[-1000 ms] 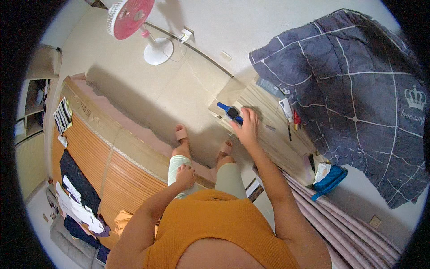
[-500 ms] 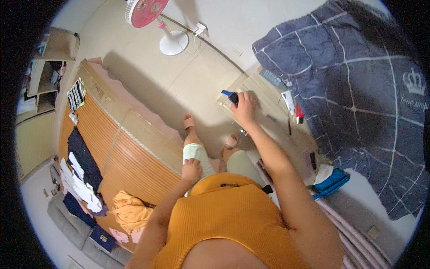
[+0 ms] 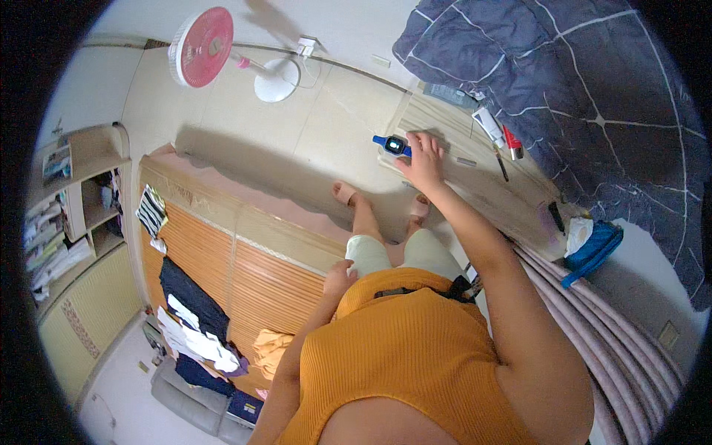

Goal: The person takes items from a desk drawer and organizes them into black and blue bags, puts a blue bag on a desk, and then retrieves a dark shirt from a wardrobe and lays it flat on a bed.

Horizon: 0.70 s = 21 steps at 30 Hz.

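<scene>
My right hand point(image 3: 425, 162) reaches over a light wood-grain cabinet top point(image 3: 445, 124). Its fingers close on one strap end of a blue smartwatch point(image 3: 395, 145), while some of them stretch past the strap. The watch's small square screen faces up and is lit; its other strap end sticks out past the cabinet's edge. My left hand point(image 3: 340, 277) rests by my left thigh, against the pale green shorts point(image 3: 368, 256), with its fingers loosely bent and nothing seen in them.
On the cabinet top lie a white tube point(image 3: 488, 126), a red-and-white tube point(image 3: 512, 141) and a dark pen-like stick point(image 3: 501, 163). A dark checked quilt point(image 3: 593, 81) hangs at the right. A pink fan point(image 3: 202, 47) stands far left; a bed with an orange slatted mat point(image 3: 271, 271) holds clothes.
The view has swung, shifting the scene. My right hand has turned so the watch, partly covered before, now shows its lit screen. My left hand stays by my thigh.
</scene>
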### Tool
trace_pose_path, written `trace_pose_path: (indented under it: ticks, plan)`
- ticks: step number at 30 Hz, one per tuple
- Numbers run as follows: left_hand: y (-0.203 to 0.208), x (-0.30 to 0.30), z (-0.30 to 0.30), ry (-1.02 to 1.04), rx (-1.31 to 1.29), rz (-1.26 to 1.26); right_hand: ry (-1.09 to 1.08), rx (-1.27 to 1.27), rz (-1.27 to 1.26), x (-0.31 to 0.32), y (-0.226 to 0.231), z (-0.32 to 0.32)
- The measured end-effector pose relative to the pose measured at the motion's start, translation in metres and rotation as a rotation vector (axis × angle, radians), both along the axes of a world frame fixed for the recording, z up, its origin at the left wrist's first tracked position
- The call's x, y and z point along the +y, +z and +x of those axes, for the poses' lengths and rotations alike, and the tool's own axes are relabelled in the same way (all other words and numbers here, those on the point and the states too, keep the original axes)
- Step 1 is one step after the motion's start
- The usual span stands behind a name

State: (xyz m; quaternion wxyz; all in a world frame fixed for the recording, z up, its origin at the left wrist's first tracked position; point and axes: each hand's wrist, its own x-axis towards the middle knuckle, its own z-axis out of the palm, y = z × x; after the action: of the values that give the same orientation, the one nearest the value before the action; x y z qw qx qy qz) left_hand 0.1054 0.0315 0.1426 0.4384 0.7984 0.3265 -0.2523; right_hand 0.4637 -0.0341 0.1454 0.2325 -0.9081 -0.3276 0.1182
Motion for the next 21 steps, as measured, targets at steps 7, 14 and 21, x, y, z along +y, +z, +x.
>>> trace_pose_path:
  ticks: [7, 14, 21]
  plan:
    - [0.030, 0.049, 0.028, 0.011, 0.125, 0.016, -0.403, -0.300, 0.042, -0.098, -0.022, 0.031]
    - [0.022, 0.037, 0.037, 0.039, 0.142, -0.139, -0.588, -0.312, -0.235, -0.170, -0.030, 0.064]
    - [0.002, 0.046, 0.015, -0.074, 0.300, -0.092, -0.447, -0.293, -0.103, -0.166, -0.035, 0.095]
